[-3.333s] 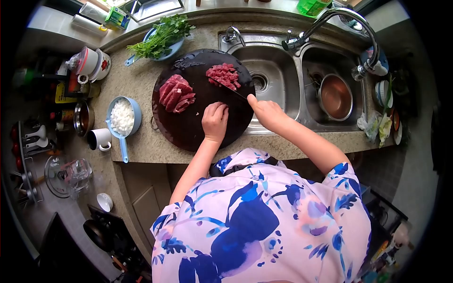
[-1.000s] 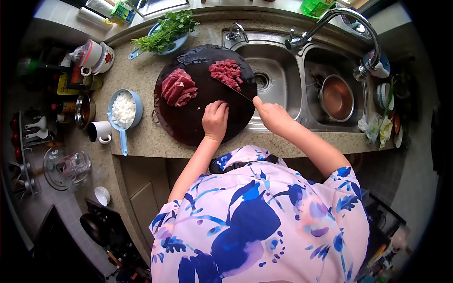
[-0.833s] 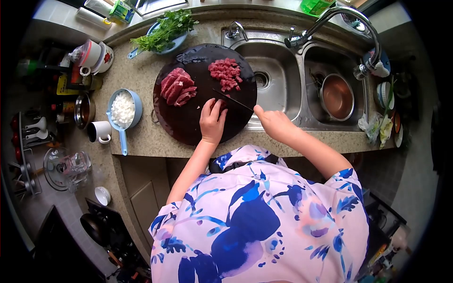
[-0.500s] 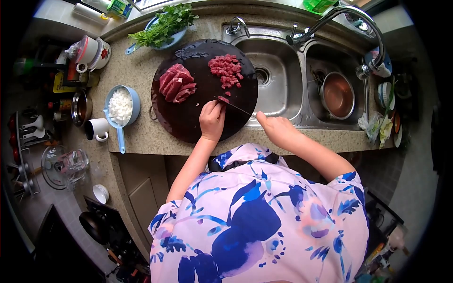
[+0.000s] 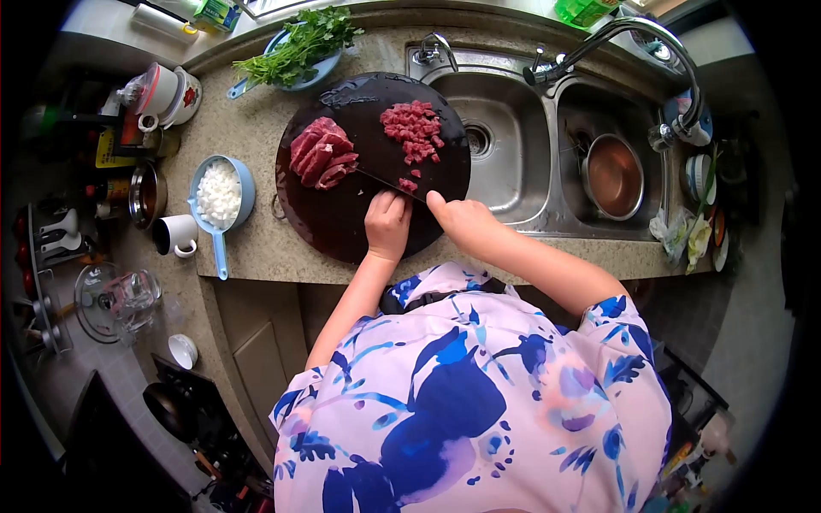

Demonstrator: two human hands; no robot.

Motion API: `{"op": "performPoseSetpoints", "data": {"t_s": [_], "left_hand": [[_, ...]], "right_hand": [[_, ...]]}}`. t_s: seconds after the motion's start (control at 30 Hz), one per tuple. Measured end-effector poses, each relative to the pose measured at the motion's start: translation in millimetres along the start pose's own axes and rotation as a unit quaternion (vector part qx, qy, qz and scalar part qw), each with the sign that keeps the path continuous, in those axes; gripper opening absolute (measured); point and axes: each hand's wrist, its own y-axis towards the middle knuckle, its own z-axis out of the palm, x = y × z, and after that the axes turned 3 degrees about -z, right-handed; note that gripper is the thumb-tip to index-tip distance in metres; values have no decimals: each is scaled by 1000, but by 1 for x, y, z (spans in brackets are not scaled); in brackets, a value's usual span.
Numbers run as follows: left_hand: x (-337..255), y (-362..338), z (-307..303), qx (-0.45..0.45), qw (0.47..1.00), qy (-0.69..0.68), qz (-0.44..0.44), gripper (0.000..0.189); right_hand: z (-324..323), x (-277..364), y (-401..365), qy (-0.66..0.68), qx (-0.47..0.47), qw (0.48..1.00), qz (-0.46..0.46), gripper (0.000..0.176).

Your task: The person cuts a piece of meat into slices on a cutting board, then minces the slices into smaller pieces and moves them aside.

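Note:
A round dark cutting board (image 5: 342, 222) lies on the counter. Sliced red meat (image 5: 322, 153) sits on its left part, diced meat (image 5: 412, 130) on its upper right. My right hand (image 5: 469, 224) is closed on the handle of a knife (image 5: 389, 183), whose thin blade points up and left toward the slices. Just above the blade lie a few small meat pieces (image 5: 410, 181). My left hand (image 5: 387, 226) rests on the board below the blade, fingers bent and together; whatever is under its fingertips is hidden.
A blue bowl of white cubes (image 5: 220, 192) and a white mug (image 5: 175, 235) stand left. Leafy greens (image 5: 299, 47) fill a blue colander behind the board. To the right, a double sink (image 5: 505, 128) holds a metal pot (image 5: 612, 175) under a curved faucet (image 5: 633, 26).
My right hand has moved left with the knife, and the blade now reaches farther left across the board. My left hand has shifted slightly down.

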Motion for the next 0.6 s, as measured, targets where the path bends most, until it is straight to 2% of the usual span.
{"op": "performPoseSetpoints", "data": {"t_s": [0.13,0.17,0.23,0.3,0.4,0.47,0.53,0.6], "left_hand": [[0,1,1,-11,1000,-12,-1,9],[3,-3,3,5,1000,-4,-5,15],[2,-2,4,-6,1000,-22,-4,15],[1,0,1,-3,1000,-24,-3,16],[-3,2,-7,1,999,-41,-8,17],[-6,4,-10,-1,998,-55,-14,18],[-5,0,-13,-44,998,-32,-25,17],[0,-2,-12,-21,999,-44,-22,17]], "right_hand": [[-2,-22,-29,1,31,999,9,17],[-1,-27,-31,0,31,999,6,18],[0,-34,-27,-29,17,999,1,20],[-3,-38,-18,-7,-45,998,45,21],[-5,-32,-27,-17,-55,998,17,24],[-7,-25,-36,-19,-29,999,9,24],[-7,-21,-44,-10,-15,1000,12,22],[-8,-15,-50,0,0,1000,12,21]]}}
